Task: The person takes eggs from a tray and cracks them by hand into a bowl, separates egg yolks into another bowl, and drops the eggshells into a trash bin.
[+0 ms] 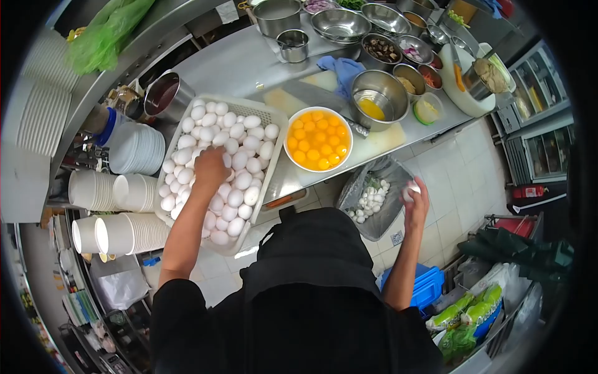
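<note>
A pale plastic crate (272, 118) full of white eggs (235, 197) stands on the left of the counter. Over the eggs, my left hand (212, 166) curls its fingers down around an egg; the fingertips are hidden. My right hand (416, 206) is closed on a white eggshell (411, 192), slightly blurred, at the right side of a bin lined with a grey bag (387, 217). Broken eggshells (372, 202) lie inside that bin. A white bowl (289, 148) of several cracked eggs (318, 138), yolks whole, stands between the crate and a steel pot (379, 89) with yellow liquid in it.
A cutting board (389, 138) lies under the pot, with a blue cloth (344, 73) behind it. Steel bowls (341, 25) of ingredients line the counter's back. Stacked white bowls (140, 232) and plates (138, 148) stand left. A blue crate (425, 285) sits low at right.
</note>
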Demonstrator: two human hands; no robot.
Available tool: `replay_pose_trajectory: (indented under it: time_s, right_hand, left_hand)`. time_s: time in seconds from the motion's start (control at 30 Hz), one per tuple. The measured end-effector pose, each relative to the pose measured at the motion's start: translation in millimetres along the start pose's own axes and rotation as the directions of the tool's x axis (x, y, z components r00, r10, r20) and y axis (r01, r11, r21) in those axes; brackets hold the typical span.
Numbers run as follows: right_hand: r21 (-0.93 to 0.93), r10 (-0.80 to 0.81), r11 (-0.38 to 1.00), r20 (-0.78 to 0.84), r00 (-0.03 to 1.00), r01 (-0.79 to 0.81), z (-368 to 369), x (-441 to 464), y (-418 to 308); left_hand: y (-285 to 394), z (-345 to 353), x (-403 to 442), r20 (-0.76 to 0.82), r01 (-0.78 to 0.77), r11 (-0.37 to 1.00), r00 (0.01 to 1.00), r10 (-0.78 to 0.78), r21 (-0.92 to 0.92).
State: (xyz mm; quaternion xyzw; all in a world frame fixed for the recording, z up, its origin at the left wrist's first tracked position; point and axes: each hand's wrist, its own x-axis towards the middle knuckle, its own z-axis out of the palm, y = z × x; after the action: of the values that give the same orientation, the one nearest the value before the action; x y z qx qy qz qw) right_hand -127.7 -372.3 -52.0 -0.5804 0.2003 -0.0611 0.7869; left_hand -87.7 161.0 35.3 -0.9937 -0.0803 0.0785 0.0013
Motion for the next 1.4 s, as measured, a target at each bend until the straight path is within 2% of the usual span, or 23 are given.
replay_pose_trajectory:
  time_s: [0.07,0.1,0.13,0.17,0.23,0.3,0.37,0.43,0.5,0.53,0.57,0.63,0.7,0.73,0.77,0.83,0.87,1.03,1.1,1.17,1.23,1.33,1.4]
  right_hand:
    - [0.100,-0.095,0.992,0.139,0.986,0.081,40.4,12.4,0.6]
    - [0.105,-0.139,0.987,0.192,0.972,0.120,72.6,11.6,-7.4]
    - [0.110,-0.144,0.986,0.182,0.973,0.126,106.0,4.4,-16.3]
    - [0.080,-0.252,0.968,0.237,0.938,0.239,141.8,-6.7,-28.0]
    - [0.021,-0.440,0.886,0.354,0.825,0.463,201.6,-25.5,-40.8]
    - [0.071,-0.626,0.744,0.420,0.657,0.664,239.9,-32.9,-36.2]
    - [-0.073,-0.835,0.330,0.442,0.327,0.941,267.9,-30.6,-40.3]
    - [-0.053,-0.678,0.429,0.640,0.361,0.902,279.6,-25.7,-32.4]
    - [-0.112,-0.663,0.456,0.619,0.421,0.883,281.1,-25.0,-30.8]
    - [-0.093,-0.749,0.416,0.529,0.399,0.905,279.2,-24.5,-33.7]
    - [-0.100,-0.751,0.493,0.453,0.480,0.864,277.0,-26.0,-35.1]
    - [-0.076,-0.757,0.525,0.414,0.506,0.847,268.2,-9.0,-27.0]
    - [0.050,-0.460,0.870,0.442,0.770,0.491,257.0,7.6,-28.1]
    - [-0.034,-0.349,0.902,0.533,0.771,0.431,253.4,21.7,-27.0]
    - [-0.035,-0.355,0.899,0.521,0.776,0.436,248.0,27.7,-22.2]
    - [-0.316,0.127,0.945,0.588,0.799,0.082,248.4,23.8,-38.0]
    - [-0.209,0.104,0.978,0.597,0.796,0.029,248.1,25.1,-31.8]
    - [-0.170,0.086,0.985,0.534,0.841,0.007,244.0,34.2,-18.3]
    - [-0.251,0.164,0.967,0.513,0.842,-0.035,241.6,36.8,-17.4]
    - [-0.269,0.170,0.963,0.489,0.856,-0.037,242.2,39.1,-11.5]
    - [-0.286,0.174,0.957,0.465,0.868,-0.039,244.1,40.6,-3.9]
    - [-0.347,0.128,0.938,0.376,0.918,0.012,247.8,40.6,3.0]
    - [-0.404,0.012,0.906,0.319,0.948,0.125,247.7,39.8,6.1]
  left_hand:
    - [-5.1,-11.8,2.1,-0.025,-0.044,0.928,0.999,0.037,-0.370]
    - [-3.3,-19.0,5.7,0.030,0.006,0.782,0.999,0.017,-0.623]
    - [0.4,-17.3,9.5,0.068,0.039,0.555,0.997,0.031,-0.831]
    - [8.0,-17.5,13.3,0.065,0.029,0.555,0.997,0.045,-0.831]
    - [33.6,-14.2,19.8,0.056,0.027,0.129,0.973,0.224,-0.991]
    - [67.1,-20.6,19.1,0.007,-0.007,0.046,0.955,0.297,-0.999]
    - [90.1,-27.8,20.3,0.015,0.006,0.030,0.940,0.340,-1.000]
    - [102.3,-22.6,27.6,-0.018,-0.014,-0.014,0.926,0.377,-1.000]
    - [108.9,-18.4,33.3,-0.083,-0.068,-0.053,0.929,0.362,-0.996]
    - [106.7,-17.1,36.8,-0.037,-0.023,-0.043,0.930,0.365,-0.999]
    - [105.3,-15.4,40.1,-0.038,-0.024,-0.042,0.932,0.361,-0.999]
    - [112.2,-17.9,39.4,-0.043,-0.029,-0.045,0.932,0.360,-0.999]
    - [120.5,-15.9,43.9,-0.040,-0.021,-0.055,0.925,0.379,-0.998]
    - [124.9,-13.6,46.6,-0.044,0.002,-0.115,0.917,0.397,-0.993]
    - [129.4,-11.7,49.6,-0.048,0.027,-0.172,0.908,0.415,-0.985]
    - [142.6,-12.8,53.4,-0.029,0.041,-0.161,0.911,0.412,-0.986]
    - [149.0,-12.0,54.0,-0.006,0.058,-0.152,0.920,0.392,-0.987]
    - [163.1,3.5,58.8,-0.010,0.020,-0.080,0.932,0.364,-0.997]
    - [165.4,10.8,62.6,-0.009,0.019,-0.072,0.929,0.369,-0.997]
    - [165.8,16.5,64.6,0.065,0.034,0.098,0.938,0.339,-0.995]
    - [169.4,25.3,66.4,0.043,0.006,0.116,0.946,0.321,-0.993]
    - [175.4,35.7,68.5,-0.030,-0.056,0.077,0.952,0.306,-0.995]
    - [177.6,36.2,67.4,-0.075,-0.110,0.117,0.958,0.275,-0.987]
